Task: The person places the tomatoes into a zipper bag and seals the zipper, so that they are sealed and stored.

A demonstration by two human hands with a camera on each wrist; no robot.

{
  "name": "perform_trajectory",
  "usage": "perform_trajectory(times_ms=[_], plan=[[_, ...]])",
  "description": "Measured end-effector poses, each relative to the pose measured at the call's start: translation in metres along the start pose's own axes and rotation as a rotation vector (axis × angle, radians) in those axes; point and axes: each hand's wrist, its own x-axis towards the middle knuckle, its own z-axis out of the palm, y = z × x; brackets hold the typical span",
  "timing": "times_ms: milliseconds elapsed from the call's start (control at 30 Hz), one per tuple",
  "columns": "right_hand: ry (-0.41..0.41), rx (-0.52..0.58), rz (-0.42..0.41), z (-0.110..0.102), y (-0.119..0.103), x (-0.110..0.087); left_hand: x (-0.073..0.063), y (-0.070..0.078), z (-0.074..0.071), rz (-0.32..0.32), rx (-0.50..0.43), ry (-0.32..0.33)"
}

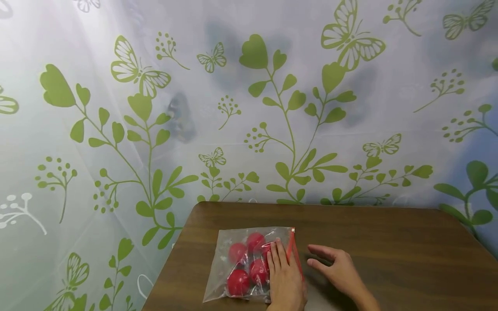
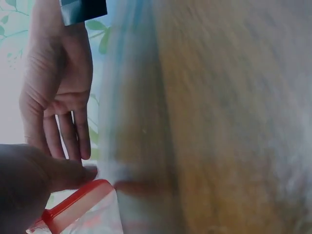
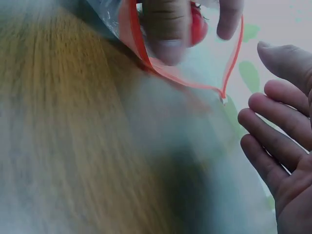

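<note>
A clear zip bag with a red zip edge lies flat on the table. Several round red things, too blurred to name surely, are inside it. My left hand rests on the bag's right part, fingers straight and pointing away. In the right wrist view its thumb is by the bag's mouth, where the two red edges stand apart. My right hand hovers just right of the bag, fingers loosely extended, holding nothing. The left wrist view shows that hand's palm beyond the red edge.
The brown wooden table extends to the right of both hands. Behind it hangs a pale curtain with green leaves and butterflies. A small white zip slider sits at the bag's far right corner.
</note>
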Motion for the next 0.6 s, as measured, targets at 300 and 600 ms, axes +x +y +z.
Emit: perform_trajectory(times_ms=[300, 600], plan=[[0.035, -0.001, 0.066, -0.012, -0.003, -0.017, 0.005, -0.010, -0.027, 0.102, -0.278, -0.021], [0.057, 0.155, 0.349, -0.023, -0.022, -0.045, 0.050, -0.063, -0.086, 0.191, -0.391, -0.106]])
